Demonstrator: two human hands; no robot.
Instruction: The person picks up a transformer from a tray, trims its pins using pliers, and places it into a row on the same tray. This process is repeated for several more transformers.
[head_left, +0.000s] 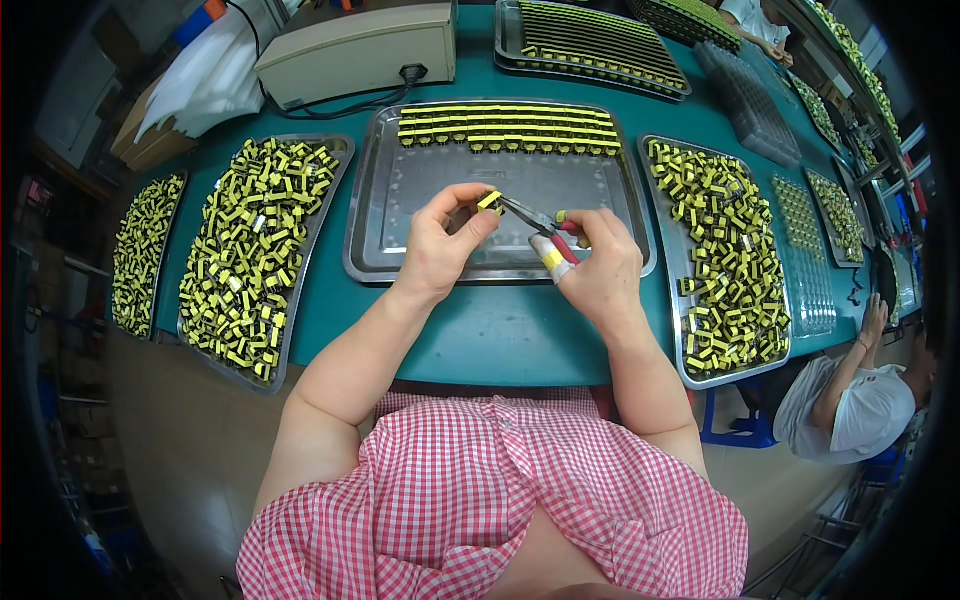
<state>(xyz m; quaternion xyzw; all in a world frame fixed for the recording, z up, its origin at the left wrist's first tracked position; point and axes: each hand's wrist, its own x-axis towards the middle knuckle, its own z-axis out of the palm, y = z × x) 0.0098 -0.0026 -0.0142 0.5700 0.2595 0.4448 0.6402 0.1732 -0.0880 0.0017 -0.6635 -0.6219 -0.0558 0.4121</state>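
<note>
My left hand [443,240] pinches a small yellow-and-black component [490,200] between thumb and fingertips, above the middle metal tray [400,190]. My right hand [597,262] grips small red-handled pliers [540,218] whose tip touches that component. One finger of the right hand is wrapped in white and yellow tape. Neat rows of the same components [508,127] lie along the far side of the middle tray.
A metal tray piled with loose components [255,245] lies on the left, another [725,250] on the right, a third [145,250] at the far left. A beige box with a cable [360,50] stands behind. More trays [590,45] are farther back. Another person [860,400] sits at right.
</note>
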